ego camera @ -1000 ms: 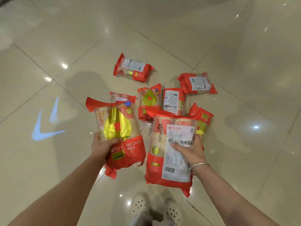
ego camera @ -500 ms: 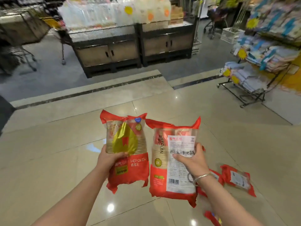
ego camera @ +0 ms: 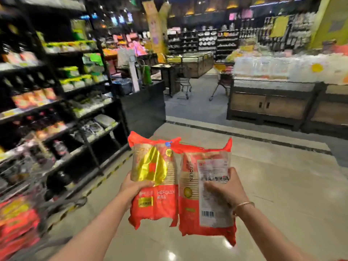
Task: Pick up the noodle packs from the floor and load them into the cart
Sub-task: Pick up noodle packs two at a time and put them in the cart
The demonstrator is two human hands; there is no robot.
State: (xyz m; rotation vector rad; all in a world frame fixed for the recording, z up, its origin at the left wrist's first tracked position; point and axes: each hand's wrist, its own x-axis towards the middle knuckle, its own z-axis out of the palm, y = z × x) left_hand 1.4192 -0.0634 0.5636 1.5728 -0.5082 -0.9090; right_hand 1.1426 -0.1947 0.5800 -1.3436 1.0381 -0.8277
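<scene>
My left hand (ego camera: 134, 187) grips a red noodle pack with a gold emblem (ego camera: 153, 178), held upright in front of me. Beside it, my right hand (ego camera: 225, 189) grips a second red noodle pack (ego camera: 195, 194) that shows its white label and barcode. The two packs touch side by side at chest height. At the lower left, blurred, stands the wire cart (ego camera: 28, 178) with red noodle packs (ego camera: 17, 223) inside it. The packs on the floor are out of view.
Dark shelving (ego camera: 75, 102) full of goods lines the left side, close to the cart. A low wooden display counter (ego camera: 273, 104) stands at the right rear, another cart (ego camera: 183, 85) behind it in the aisle. Glossy tiled floor (ego camera: 273, 185) stretches ahead and right.
The view has swung up and left, away from the packs on the floor, toward the shelves and the cart. Both hands keep hold of their packs, now closer together.
</scene>
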